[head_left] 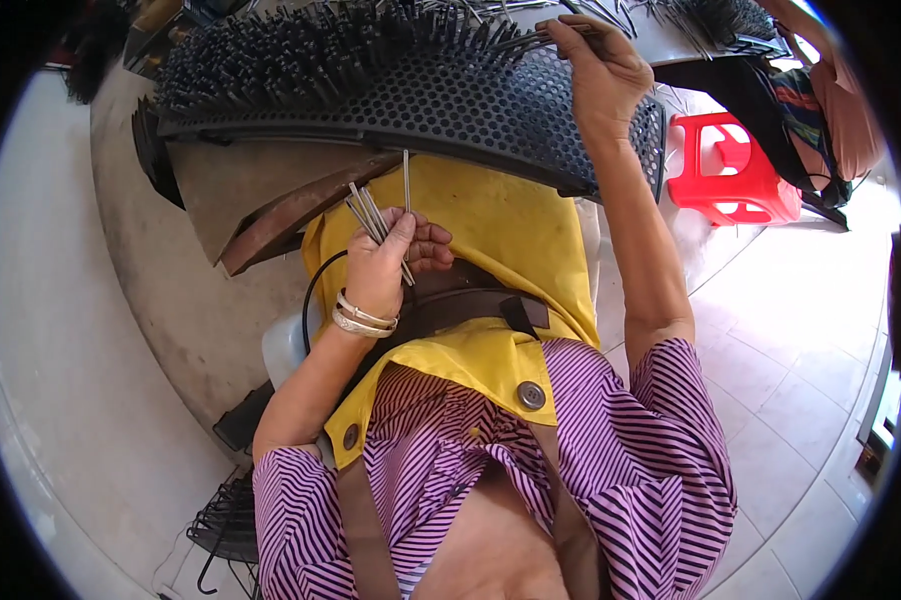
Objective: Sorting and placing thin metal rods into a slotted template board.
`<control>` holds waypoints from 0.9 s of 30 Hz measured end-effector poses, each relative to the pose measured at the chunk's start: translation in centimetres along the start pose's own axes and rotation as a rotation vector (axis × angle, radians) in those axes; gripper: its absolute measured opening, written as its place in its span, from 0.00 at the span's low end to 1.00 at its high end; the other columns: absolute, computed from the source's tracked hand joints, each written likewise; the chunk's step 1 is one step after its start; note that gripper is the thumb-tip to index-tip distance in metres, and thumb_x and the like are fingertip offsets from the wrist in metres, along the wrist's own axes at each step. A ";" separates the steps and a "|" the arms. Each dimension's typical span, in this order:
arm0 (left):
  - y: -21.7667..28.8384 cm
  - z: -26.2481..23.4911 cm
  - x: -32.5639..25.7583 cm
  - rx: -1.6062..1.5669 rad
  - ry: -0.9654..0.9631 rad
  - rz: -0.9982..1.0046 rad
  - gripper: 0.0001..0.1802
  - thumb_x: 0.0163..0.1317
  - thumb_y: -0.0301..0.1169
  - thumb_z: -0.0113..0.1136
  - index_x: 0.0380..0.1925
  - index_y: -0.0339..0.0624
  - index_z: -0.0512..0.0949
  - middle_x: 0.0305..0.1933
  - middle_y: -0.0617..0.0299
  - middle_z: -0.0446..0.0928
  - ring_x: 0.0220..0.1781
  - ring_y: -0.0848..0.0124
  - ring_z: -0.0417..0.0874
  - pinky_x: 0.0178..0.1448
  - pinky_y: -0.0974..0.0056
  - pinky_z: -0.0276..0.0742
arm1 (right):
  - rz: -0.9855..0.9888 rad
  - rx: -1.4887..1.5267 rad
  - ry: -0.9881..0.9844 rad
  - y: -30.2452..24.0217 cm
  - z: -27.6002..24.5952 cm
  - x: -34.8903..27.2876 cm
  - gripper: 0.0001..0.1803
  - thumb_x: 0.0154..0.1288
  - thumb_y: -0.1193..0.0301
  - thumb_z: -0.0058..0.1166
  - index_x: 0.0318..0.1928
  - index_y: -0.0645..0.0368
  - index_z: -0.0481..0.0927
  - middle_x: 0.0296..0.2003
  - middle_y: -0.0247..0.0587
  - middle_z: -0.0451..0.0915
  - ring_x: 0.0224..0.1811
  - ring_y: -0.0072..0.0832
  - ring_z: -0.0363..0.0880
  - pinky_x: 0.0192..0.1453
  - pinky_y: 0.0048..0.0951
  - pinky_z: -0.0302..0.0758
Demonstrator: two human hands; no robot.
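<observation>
My left hand (378,268) is closed around several thin silver metal rods (368,212) over my lap. One of these rods stands up apart from the others, between thumb and forefinger. At the right end of the black perforated tray (460,110), my right hand (612,85) is raised with its fingers pinched on thin dark rods (522,40). These point left toward the tray's standing rows. Many black-tipped rods (270,62) stand upright in the tray holes on the left and along the back. The front right holes are bare.
A red plastic stool (735,175) stands on the tiled floor to the right. Another person's arm (845,120) is beside it, near a second rod-filled tray (725,22). Loose rods lie on the table behind. A brown bar (295,215) runs below the tray, and a yellow apron (510,215) covers my lap.
</observation>
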State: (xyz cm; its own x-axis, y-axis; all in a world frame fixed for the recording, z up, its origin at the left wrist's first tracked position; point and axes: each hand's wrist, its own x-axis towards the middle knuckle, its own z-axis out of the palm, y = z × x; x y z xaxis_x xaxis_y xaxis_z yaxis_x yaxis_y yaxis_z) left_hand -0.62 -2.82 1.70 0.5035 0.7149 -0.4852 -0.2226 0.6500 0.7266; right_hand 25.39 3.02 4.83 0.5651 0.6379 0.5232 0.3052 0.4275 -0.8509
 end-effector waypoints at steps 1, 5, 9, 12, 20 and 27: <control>0.0 0.0 0.0 0.002 -0.002 -0.002 0.11 0.65 0.32 0.45 0.32 0.33 0.68 0.31 0.49 0.76 0.28 0.64 0.80 0.32 0.64 0.79 | 0.000 -0.001 0.003 -0.1 0.0 0.0 0.05 0.53 0.81 0.57 0.33 0.65 0.80 0.28 0.37 0.81 0.30 0.19 0.78 0.36 0.15 0.74; 0.0 0.1 0.0 -0.006 -0.018 -0.010 0.11 0.65 0.32 0.45 0.32 0.33 0.68 0.31 0.49 0.76 0.27 0.64 0.80 0.32 0.65 0.79 | -0.078 -0.098 -0.028 -0.2 0.3 -0.2 0.06 0.55 0.76 0.54 0.33 0.66 0.78 0.25 0.46 0.78 0.28 0.34 0.76 0.32 0.28 0.71; -0.1 0.2 0.0 -0.004 -0.020 -0.017 0.11 0.64 0.32 0.45 0.32 0.33 0.69 0.31 0.49 0.76 0.27 0.65 0.80 0.32 0.65 0.79 | -0.106 -0.173 -0.082 -0.1 0.2 -0.3 0.06 0.53 0.81 0.57 0.34 0.65 0.80 0.29 0.33 0.81 0.32 0.15 0.77 0.39 0.14 0.74; -0.1 0.1 0.1 -0.017 -0.016 -0.029 0.11 0.64 0.32 0.45 0.32 0.33 0.69 0.31 0.49 0.76 0.27 0.65 0.80 0.32 0.65 0.79 | -0.130 -0.182 -0.140 -0.3 0.5 -0.5 0.06 0.54 0.81 0.57 0.34 0.65 0.80 0.30 0.32 0.81 0.34 0.14 0.77 0.40 0.14 0.74; 0.1 0.1 0.1 -0.021 -0.005 -0.061 0.10 0.64 0.31 0.44 0.33 0.33 0.69 0.31 0.49 0.76 0.27 0.64 0.80 0.32 0.64 0.79 | -0.243 -0.285 -0.371 -0.2 -0.4 -0.5 0.05 0.54 0.81 0.55 0.34 0.65 0.80 0.31 0.34 0.82 0.34 0.15 0.78 0.41 0.14 0.73; -0.2 -0.3 0.1 -0.042 -0.016 -0.070 0.10 0.64 0.31 0.44 0.34 0.33 0.69 0.31 0.48 0.76 0.27 0.64 0.80 0.32 0.63 0.79 | -0.087 -0.466 -0.297 -4.1 2.2 0.8 0.09 0.55 0.71 0.52 0.25 0.65 0.76 0.22 0.57 0.75 0.26 0.51 0.75 0.28 0.41 0.70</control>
State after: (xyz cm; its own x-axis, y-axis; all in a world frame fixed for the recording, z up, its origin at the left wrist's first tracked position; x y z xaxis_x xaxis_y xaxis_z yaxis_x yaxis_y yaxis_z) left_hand -0.73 -2.77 1.41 0.5326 0.6629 -0.5261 -0.2208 0.7090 0.6698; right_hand 22.93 3.18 8.82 0.3027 0.7948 0.5259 0.6856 0.2017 -0.6995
